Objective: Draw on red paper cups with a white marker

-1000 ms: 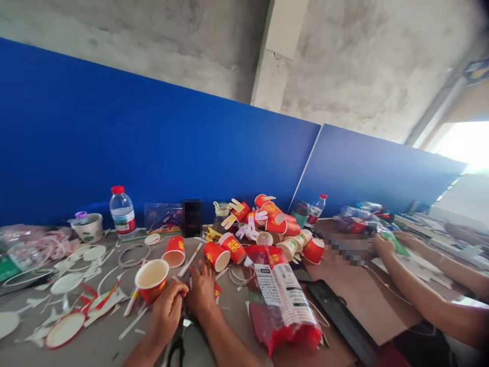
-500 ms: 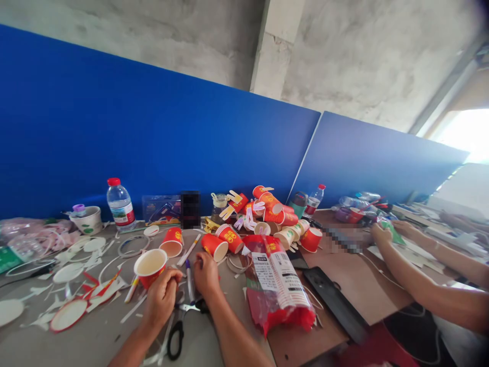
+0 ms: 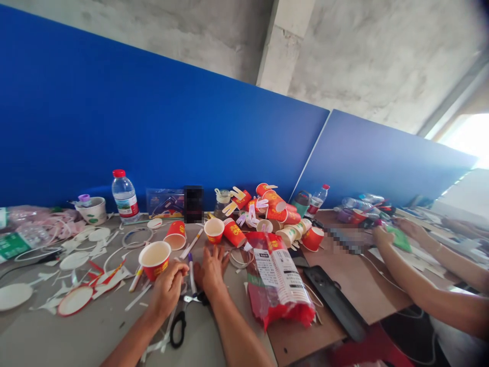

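My left hand (image 3: 168, 286) is curled closed beside a red paper cup (image 3: 165, 267) with a cream inside. It overlaps the cup's lower right side; I cannot see what its fingers hold. On the table, my right hand (image 3: 212, 272) lies with fingers spread, just in front of an upright red paper cup (image 3: 214, 238). Between the hands are a purple-capped marker (image 3: 191, 270) and scissors (image 3: 179, 326), whose far end is partly hidden by my right hand. Another red cup (image 3: 181, 228) lies tipped behind them, and one more cup (image 3: 235, 233) leans right of the upright one.
Cups with paper cutouts form a pile (image 3: 277, 209) at the back. A red plastic pack of cups (image 3: 280, 285) lies right of my arm. Paper scraps and discs (image 3: 75, 299) cover the left side. A co-worker's arms (image 3: 416, 290) reach in at far right.
The cup ahead of my right hand was tipped over and now stands upright. My right hand has gone from closed to spread on the table. The view has shifted slightly.
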`<state>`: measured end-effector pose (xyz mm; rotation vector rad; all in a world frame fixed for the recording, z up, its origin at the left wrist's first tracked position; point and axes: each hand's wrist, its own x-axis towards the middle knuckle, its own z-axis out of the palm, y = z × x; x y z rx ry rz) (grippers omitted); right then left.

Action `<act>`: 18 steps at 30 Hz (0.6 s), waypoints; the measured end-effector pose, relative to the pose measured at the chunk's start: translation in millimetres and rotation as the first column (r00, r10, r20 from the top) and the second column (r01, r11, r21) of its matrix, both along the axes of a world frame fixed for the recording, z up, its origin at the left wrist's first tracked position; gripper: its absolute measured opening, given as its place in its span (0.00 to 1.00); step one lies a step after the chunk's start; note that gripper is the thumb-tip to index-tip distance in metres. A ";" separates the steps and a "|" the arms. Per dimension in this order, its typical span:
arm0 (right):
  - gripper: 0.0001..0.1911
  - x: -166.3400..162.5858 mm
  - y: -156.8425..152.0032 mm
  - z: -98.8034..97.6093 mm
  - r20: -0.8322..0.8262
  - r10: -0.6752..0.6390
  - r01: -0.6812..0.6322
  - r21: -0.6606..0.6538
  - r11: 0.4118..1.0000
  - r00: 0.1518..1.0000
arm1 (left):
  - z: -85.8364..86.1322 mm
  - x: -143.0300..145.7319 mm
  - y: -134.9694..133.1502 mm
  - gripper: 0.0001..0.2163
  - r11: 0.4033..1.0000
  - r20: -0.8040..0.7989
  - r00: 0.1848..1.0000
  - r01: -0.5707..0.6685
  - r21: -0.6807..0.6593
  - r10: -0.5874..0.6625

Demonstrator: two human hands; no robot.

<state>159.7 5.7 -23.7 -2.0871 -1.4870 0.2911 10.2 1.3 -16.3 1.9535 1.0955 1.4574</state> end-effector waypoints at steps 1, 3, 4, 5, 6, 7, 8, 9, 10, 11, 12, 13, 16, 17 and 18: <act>0.33 0.0 1.5 -2.5 -0.023 0.014 -0.013 0.023 1.000 1.000 | 0.0 0.5 -0.2 0.11 1.000 -0.011 1.000 0.010 0.001 -0.010; 0.27 -1.0 4.2 -6.3 -0.077 0.096 -0.086 0.122 0.989 0.992 | 0.3 1.3 -1.0 0.12 1.000 -0.030 0.999 0.021 0.006 -0.020; 0.24 -1.9 5.5 -7.1 -0.095 0.155 -0.135 0.186 0.973 0.983 | 0.6 1.6 -1.5 0.12 1.000 -0.035 0.999 0.020 0.012 -0.020; 0.22 -2.8 6.8 -7.3 -0.105 0.213 -0.182 0.246 0.952 0.971 | 0.9 1.8 -2.1 0.12 1.000 -0.035 0.999 0.019 0.019 -0.018; 0.21 -3.6 8.0 -6.7 -0.107 0.260 -0.220 0.293 0.931 0.960 | 1.2 1.8 -2.5 0.12 1.000 -0.033 0.999 0.016 0.023 -0.016; 0.20 -4.0 9.0 -5.5 -0.104 0.291 -0.244 0.325 0.914 0.951 | 1.3 1.7 -2.9 0.12 1.000 -0.029 0.999 0.013 0.024 -0.013; 0.20 -3.8 9.9 -4.1 -0.099 0.303 -0.252 0.347 0.903 0.948 | 1.3 1.4 -3.1 0.12 1.000 -0.024 1.000 0.010 0.021 -0.010; 0.19 -2.7 10.7 -2.6 -0.095 0.303 -0.250 0.367 0.896 0.948 | 0.8 1.1 -3.1 0.11 1.000 -0.020 1.000 0.006 0.016 -0.006; 0.18 -0.7 11.2 -1.1 -0.092 0.291 -0.236 0.382 0.893 0.952 | 0.1 0.7 -2.9 0.11 1.000 -0.015 1.000 0.001 0.009 -0.001; 0.16 2.0 11.6 0.0 -0.090 0.268 -0.214 0.389 0.896 0.959 | -1.2 0.4 -2.5 0.11 1.000 -0.011 1.000 -0.004 0.000 0.004; 0.15 5.1 11.7 0.9 -0.088 0.237 -0.185 0.390 0.902 0.968 | -2.7 0.1 -2.1 0.12 1.000 -0.008 1.000 -0.007 -0.010 0.007; 0.15 8.5 11.6 1.4 -0.085 0.202 -0.154 0.386 0.910 0.976 | -4.5 0.0 -1.6 0.12 1.000 -0.006 1.000 -0.008 -0.021 0.008; 0.12 16.7 10.5 0.9 -0.058 0.093 -0.068 0.336 0.940 0.994 | -9.3 0.2 -0.2 0.12 0.999 -0.010 1.000 0.004 -0.038 -0.005; 0.10 18.7 9.9 0.0 -0.038 0.057 -0.042 0.308 0.950 0.998 | -10.0 0.5 0.2 0.12 0.999 -0.012 1.000 0.008 -0.038 -0.009; 0.09 20.4 9.5 -1.2 -0.015 0.019 -0.014 0.281 0.960 1.000 | -10.2 0.8 0.6 0.12 0.999 -0.014 1.000 0.013 -0.035 -0.014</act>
